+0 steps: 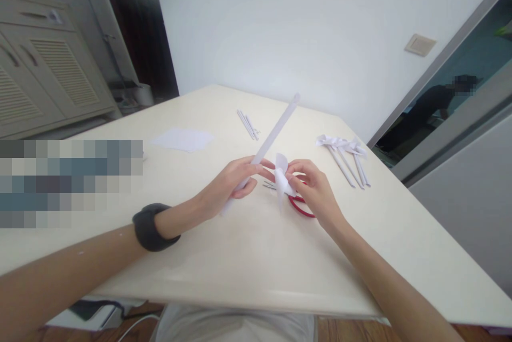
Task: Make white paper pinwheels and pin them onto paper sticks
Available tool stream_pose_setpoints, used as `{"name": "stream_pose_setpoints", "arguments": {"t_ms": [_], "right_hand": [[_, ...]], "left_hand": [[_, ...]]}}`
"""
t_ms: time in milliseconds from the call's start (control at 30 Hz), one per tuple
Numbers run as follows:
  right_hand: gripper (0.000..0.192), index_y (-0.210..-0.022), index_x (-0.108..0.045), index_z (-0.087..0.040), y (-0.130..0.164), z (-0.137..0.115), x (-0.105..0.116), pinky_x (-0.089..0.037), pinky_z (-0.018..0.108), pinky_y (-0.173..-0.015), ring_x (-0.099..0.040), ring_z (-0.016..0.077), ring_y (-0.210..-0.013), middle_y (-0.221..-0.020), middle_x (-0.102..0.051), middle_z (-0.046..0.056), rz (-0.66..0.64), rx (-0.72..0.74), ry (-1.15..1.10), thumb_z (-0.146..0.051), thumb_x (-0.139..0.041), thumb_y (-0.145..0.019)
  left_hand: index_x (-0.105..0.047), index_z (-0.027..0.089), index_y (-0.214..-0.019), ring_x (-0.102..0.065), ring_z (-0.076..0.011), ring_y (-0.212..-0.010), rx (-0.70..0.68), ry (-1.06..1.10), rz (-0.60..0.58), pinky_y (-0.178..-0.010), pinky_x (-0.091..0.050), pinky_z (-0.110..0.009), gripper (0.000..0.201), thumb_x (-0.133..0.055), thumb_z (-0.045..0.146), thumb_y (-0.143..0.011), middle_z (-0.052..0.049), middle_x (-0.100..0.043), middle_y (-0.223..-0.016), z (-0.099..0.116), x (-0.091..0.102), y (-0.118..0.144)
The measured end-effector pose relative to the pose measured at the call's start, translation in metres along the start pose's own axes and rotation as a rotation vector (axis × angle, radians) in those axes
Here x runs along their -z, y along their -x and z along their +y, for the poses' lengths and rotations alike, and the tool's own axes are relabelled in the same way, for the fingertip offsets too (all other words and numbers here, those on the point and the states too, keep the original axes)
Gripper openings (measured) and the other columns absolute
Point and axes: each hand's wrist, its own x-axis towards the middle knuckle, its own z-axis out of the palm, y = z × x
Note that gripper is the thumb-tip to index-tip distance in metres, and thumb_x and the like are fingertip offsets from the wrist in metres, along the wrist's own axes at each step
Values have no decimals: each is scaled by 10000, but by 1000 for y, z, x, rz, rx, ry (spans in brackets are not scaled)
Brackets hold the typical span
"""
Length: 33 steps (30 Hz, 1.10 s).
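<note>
The folded paper piece point(281, 174) lies just to the right of the paper stick point(277, 129), above the middle of the counter point(224, 272). The stick's long axis slants: its lower end points towards the counter's near left, its upper end towards the far edge, so the folded piece sits beside its lower half rather than at either tip. How far apart the two are in depth I cannot tell.

The left hand point(240, 179) is partly closed around the stick's lower part, its front fingers stretched out to the folded piece, seemingly touching it. The right hand point(314, 187) is nearer the folded piece, pinching its right side between thumb and curled fingers. Under that hand lie red-handled scissors point(302, 211), blades pointing left. Paper pinwheels on sticks point(347, 150) rest by the counter's right edge; thin rods point(247, 125) lie towards the far edge.
</note>
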Motion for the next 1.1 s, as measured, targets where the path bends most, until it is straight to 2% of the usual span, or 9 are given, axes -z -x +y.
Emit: {"name": "stream_pose_setpoints", "arguments": {"t_ms": [100, 200, 333, 500, 700, 833, 1000, 1100], "right_hand": [[158, -836, -591, -199, -1, 7, -1, -380, 265, -653, -493, 119, -701, -847, -574, 9, -121, -251, -278, -346, -539, -809], [198, -857, -595, -181, 1, 9, -5, -365, 255, -649, -481, 110, -679, -770, -571, -2, -206, -403, -461, -366, -569, -791], [191, -821, -581, -176, 4, 3, -10, -381, 256, -674, -504, 125, -738, -796, -580, 8, -284, -458, -657, -361, -595, -774], [132, -829, -564, -183, 7, -2, -13, -406, 268, -687, -511, 142, -772, -799, -549, 16, -303, -472, -749, -305, -584, -783], [163, -770, -554, -186, 10, -1, -17, -420, 281, -716, -501, 128, -739, -797, -550, 12, -272, -486, -753, -342, -603, -766], [140, -812, -584, -199, 10, 0, -17, -408, 284, -725, -517, 124, -714, -769, -576, -8, -259, -440, -600, -330, -593, -764], [187, -924, -627, -232, 9, 0, -18, -396, 303, -843, -521, 176, -990, -1069, -584, 23, -140, -281, -367, -294, -599, -749], [188, -914, -647, -232, 8, 0, -19, -399, 300, -841, -516, 182, -1015, -1122, -568, 25, -140, -278, -343, -300, -595, -747]], "left_hand": [[-620, 160, -978, -247, -35, -409, 36, -113, -1, -412, -181, -234, 267, -481, 323, -819, -48, -652, -838, 3, 0, 0], [-645, 185, -923, -295, -51, -446, 39, -281, 69, -441, -215, -215, 215, -573, 300, -757, 1, -599, -706, 2, -2, 0], [-629, 188, -846, -242, -66, -440, 18, -386, 111, -445, -185, -209, 167, -591, 302, -730, 63, -377, -496, -2, -3, 1], [-582, 191, -772, -251, -76, -459, -4, -439, 134, -456, -199, -203, 112, -580, 292, -723, 69, -339, -503, -3, -5, 2], [-577, 191, -744, -280, -82, -471, -33, -529, 194, -464, -231, -198, 75, -567, 253, -702, 65, -371, -516, -2, -9, 4], [-574, 196, -753, -269, -83, -464, -37, -545, 216, -458, -222, -195, 89, -566, 275, -713, 71, -327, -495, -3, -8, 4], [-565, 203, -779, -288, -88, -468, -54, -567, 225, -469, -232, -197, 72, -564, 246, -721, 69, -332, -496, -6, -6, 5], [-568, 204, -784, -278, -89, -467, -56, -551, 231, -469, -229, -199, 78, -566, 251, -722, 68, -320, -499, -6, -7, 6]]}}
